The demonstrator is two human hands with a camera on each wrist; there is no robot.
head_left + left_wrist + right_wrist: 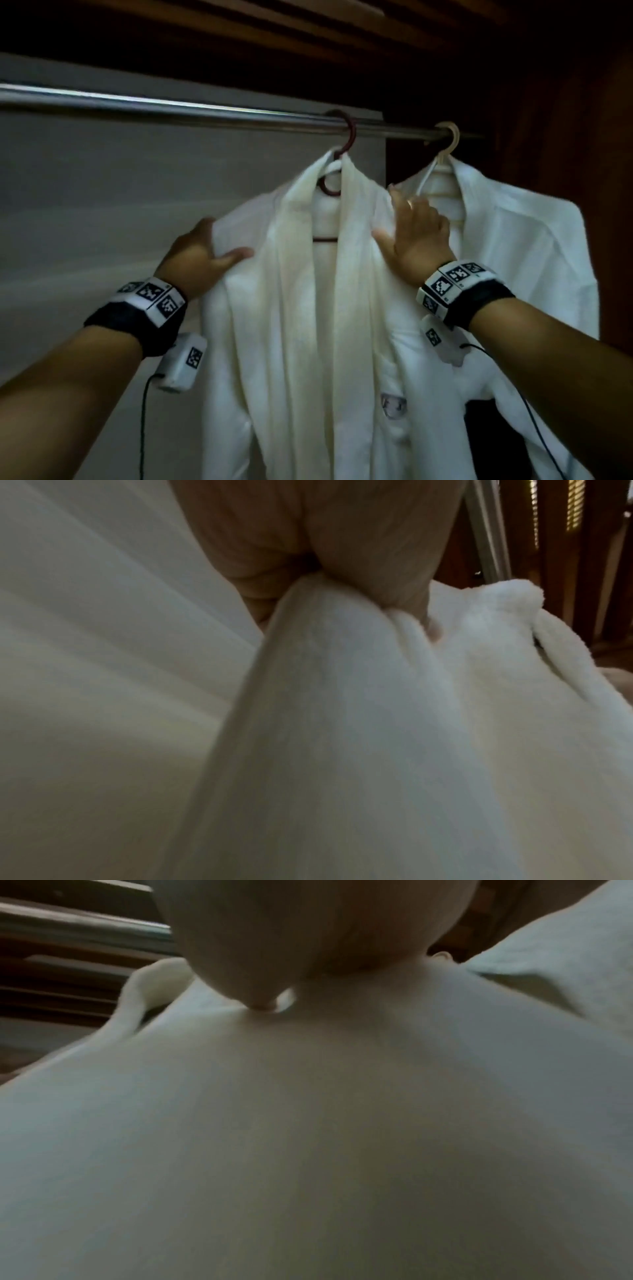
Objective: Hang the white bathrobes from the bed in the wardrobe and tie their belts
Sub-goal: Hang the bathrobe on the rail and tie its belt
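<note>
Two white bathrobes hang on the wardrobe rail (171, 106). The nearer bathrobe (308, 325) is on a dark red hanger (347, 137), and the second bathrobe (513, 246) hangs to its right on a cream hanger (450, 140). My left hand (205, 253) grips the nearer robe's left shoulder, thumb in front and fingers behind; the left wrist view shows the cloth (342, 696) pinched in that hand (342, 547). My right hand (414, 233) holds its right shoulder, thumb pressed on the front (263, 1001). No belt shows clearly.
The rail runs free to the left in front of a pale grey back panel (102, 205). The dark wooden side wall (565, 137) closes in on the right, close to the second robe. Slatted wood lies overhead (308, 27).
</note>
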